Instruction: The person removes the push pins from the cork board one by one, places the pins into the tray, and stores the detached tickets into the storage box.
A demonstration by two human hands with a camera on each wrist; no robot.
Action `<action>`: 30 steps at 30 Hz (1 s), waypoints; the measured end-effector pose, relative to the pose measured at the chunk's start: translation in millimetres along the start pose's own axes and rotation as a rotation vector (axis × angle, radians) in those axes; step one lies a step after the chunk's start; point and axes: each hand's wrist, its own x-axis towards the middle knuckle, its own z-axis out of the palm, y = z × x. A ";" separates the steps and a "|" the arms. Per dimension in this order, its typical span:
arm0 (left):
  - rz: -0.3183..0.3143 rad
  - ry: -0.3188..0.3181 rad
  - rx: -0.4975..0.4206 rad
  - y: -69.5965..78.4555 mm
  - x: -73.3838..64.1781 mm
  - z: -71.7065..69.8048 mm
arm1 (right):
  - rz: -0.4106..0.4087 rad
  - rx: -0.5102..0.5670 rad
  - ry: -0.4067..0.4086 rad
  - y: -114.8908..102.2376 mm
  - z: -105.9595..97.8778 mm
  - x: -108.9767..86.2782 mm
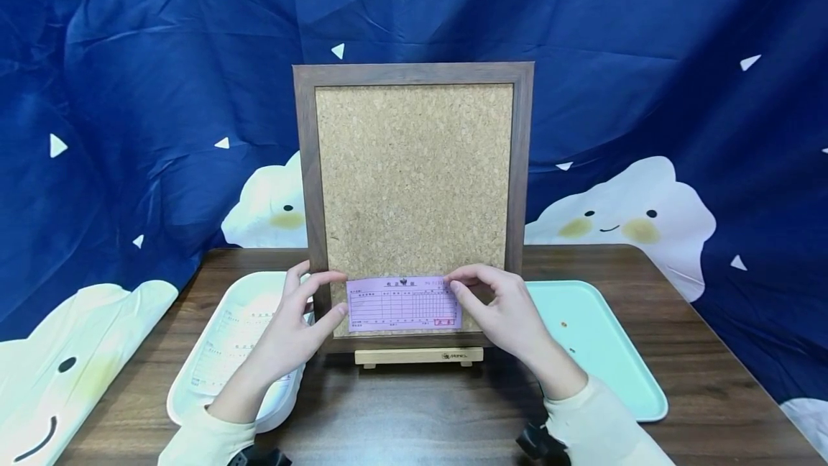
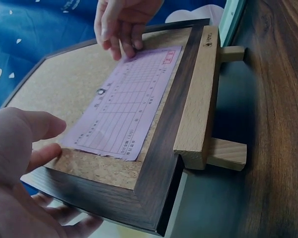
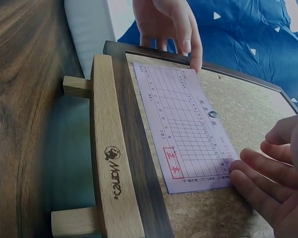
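A purple printed slip [image 1: 404, 305] lies against the lower part of a framed cork board [image 1: 414, 171], with a small silvery pin [image 3: 213, 114] at the middle of its top edge. My left hand [image 1: 291, 326] is at the slip's left end, thumb and forefinger spread near its upper corner. In the left wrist view, other fingers of that hand reach behind the dark frame [image 2: 89, 191]. At the opposite end, my right hand [image 1: 501, 308] touches the slip's upper right corner with its fingertips, bent and close together.
The board leans upright on a pale wooden stand [image 1: 419, 356] on the brown table [image 1: 388, 423]. On the left, a white tray [image 1: 184, 380] holds more printed slips. A mint tray [image 1: 621, 351] with a few tiny items lies right. Blue cloud-patterned cloth [image 1: 414, 6] hangs behind.
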 end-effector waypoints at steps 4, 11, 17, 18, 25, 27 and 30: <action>0.007 0.003 0.000 -0.6 0.1 1.3 | 0.007 0.000 -0.003 -0.1 1.3 0.6; 0.018 0.008 -0.002 -1.7 0.9 4.8 | 0.000 0.014 -0.006 -0.6 3.7 0.5; 0.030 0.032 0.004 0.3 2.2 7.6 | -0.017 0.028 -0.009 -1.3 6.9 1.5; 0.033 0.037 0.004 0.9 2.2 8.1 | -0.019 0.028 -0.008 -1.5 7.4 1.7; 0.055 0.064 0.003 0.6 3.3 11.8 | -0.027 0.028 -0.004 -3.9 10.6 2.0; 0.058 0.071 0.007 -0.4 3.6 12.9 | -0.033 0.022 -0.002 -4.2 12.2 2.1; 0.048 0.067 0.006 -1.1 3.9 14.0 | -0.044 0.011 0.000 -5.1 15.2 2.4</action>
